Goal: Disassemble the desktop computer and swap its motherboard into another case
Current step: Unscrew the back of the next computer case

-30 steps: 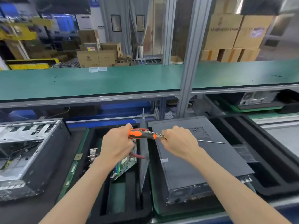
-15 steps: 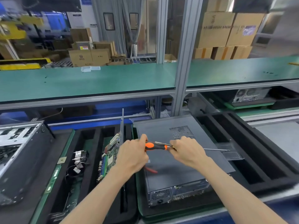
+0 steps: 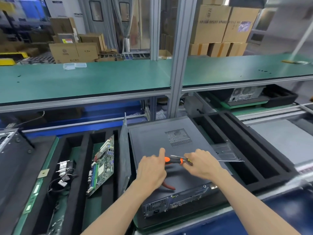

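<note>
I see open room above the flat lid of the computer case (image 3: 169, 150), where both hands (image 3: 150, 168) hover. To its left an upright metal panel (image 3: 124, 156) walls off the slot holding the motherboard (image 3: 103, 165) (tilted on edge). The shelf (image 3: 84, 82) overhangs behind.

A dark grey metal desktop computer case (image 3: 171, 160) lies flat on its side, lid closed, with a perforated vent patch facing up and its rear port panel facing the viewer. Left of this case, a green motherboard (image 3: 101, 165) with white slots stands tilted on edge in a black foam tray slot (image 3: 108, 189). A loose grey side panel (image 3: 124, 158) stands upright between the motherboard and the case.
</note>
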{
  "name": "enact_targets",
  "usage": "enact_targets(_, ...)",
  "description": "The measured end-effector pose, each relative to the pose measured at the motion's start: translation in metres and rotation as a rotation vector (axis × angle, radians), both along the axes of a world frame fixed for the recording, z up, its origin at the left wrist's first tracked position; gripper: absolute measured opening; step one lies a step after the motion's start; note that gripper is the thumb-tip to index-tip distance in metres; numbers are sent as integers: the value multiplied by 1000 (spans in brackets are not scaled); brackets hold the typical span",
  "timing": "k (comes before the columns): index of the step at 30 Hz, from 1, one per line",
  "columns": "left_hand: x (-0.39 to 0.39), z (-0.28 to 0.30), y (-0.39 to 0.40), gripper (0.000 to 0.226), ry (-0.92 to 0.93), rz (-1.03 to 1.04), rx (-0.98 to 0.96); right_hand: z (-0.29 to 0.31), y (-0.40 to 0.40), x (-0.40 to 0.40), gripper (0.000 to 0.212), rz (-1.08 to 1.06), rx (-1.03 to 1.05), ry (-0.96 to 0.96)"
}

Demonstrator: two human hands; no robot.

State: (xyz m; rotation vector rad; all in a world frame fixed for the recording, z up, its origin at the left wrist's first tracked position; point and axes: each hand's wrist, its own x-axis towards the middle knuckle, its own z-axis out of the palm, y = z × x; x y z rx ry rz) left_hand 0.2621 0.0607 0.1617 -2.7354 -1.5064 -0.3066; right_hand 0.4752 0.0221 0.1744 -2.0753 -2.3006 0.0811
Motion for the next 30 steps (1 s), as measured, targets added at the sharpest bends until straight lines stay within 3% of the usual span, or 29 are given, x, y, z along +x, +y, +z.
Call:
enact_targets(6, 12, -17, 1, 57, -75, -5, -113, -7, 3, 18, 40, 37, -44, -36)
enact_targets(14, 9, -33, -4, 104, -110, -23, -314, -19, 10, 32, 62, 227, -121, -70)
enact_targets(22, 15, -16, -6, 145, 112, -202, -451, -10, 3, 39, 92, 418, -160, -202)
enact_targets(30, 21, -16, -12, 138, 143, -228, -347, -8, 0, 40, 86, 476, -110, -251)
